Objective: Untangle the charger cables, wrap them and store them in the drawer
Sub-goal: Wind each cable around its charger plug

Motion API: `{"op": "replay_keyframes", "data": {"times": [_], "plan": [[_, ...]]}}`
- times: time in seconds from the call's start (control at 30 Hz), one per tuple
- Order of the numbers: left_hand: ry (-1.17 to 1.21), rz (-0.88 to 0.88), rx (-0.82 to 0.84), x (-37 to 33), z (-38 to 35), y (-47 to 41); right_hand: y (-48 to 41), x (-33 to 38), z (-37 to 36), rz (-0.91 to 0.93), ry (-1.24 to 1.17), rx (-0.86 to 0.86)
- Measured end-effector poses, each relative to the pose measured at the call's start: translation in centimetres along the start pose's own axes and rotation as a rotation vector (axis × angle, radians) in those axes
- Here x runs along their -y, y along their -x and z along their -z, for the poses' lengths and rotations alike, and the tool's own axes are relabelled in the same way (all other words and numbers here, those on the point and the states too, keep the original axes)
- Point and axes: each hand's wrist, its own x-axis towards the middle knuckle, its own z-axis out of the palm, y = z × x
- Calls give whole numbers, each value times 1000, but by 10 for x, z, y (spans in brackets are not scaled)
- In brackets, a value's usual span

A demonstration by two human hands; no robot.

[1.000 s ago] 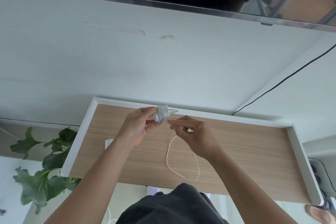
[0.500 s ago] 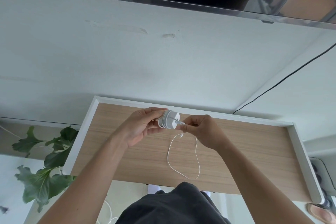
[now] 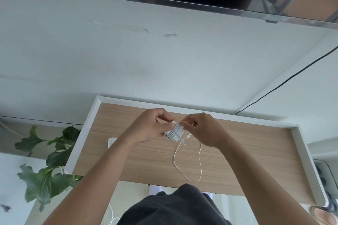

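While the left hand (image 3: 148,127) grips the charger adapter (image 3: 174,132) as a spool near the back edge of the drawer (image 3: 85,133), the right hand (image 3: 204,130) pinches the white cable (image 3: 201,159), presumably to tension each turn.

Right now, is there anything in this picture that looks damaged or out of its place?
Only small things. The wall above the drawer has two scuffed patches, as if paint peeled off. A loop of the white cable hangs unwound below the charger.
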Motion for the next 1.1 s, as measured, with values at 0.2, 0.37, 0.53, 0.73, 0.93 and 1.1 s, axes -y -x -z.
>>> {"op": "replay_keyframes", "data": {"times": [0.2,0.37,0.53,0.73,0.93,1.1], "plan": [[-200,-101,-281,5,-12,-5,5,18,-11,-23,-65,-113],[8,-18,-439,14,-7,-12,13,24,-15,85,-69,-171],[490,97,-438,14,4,-17,15,15,-34,253,-37,-198],[762,138,-310,11,6,-12,13,12,-39,372,-20,-261],[887,149,-284,8,4,-12,12,13,-31,378,-114,-267],[980,168,-184,3,12,-7,10,10,-18,155,-424,-119]]}}
